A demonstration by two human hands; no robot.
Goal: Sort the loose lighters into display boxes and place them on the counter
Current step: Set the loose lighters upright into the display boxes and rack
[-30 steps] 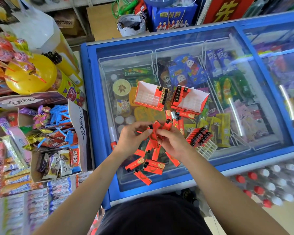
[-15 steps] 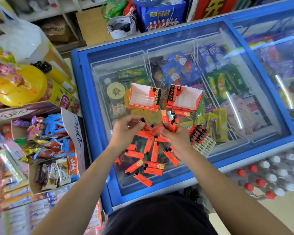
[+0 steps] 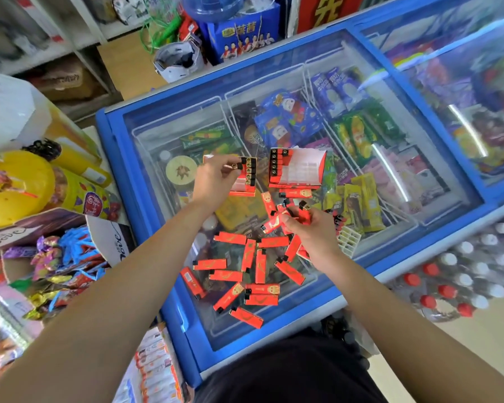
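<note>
Boxing step: left hand (image 3: 216, 181) pinches one red plastic lighter (image 3: 235, 167) at the red cardboard display box (image 3: 243, 189), right hand (image 3: 310, 231) clutches a bunch of lighters (image 3: 277, 221) over the glass bench (image 3: 288, 324); next, it probably needs slotting in upright.

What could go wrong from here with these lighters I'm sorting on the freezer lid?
1. The right hand holds a fanned bunch of lighters; one may slip from that loose grip.
2. The left hand holds a lighter at the left display box, which sits unbraced on the glass lid and might slide.
3. The loose lighter near the lid's front edge could get knocked off.
</note>
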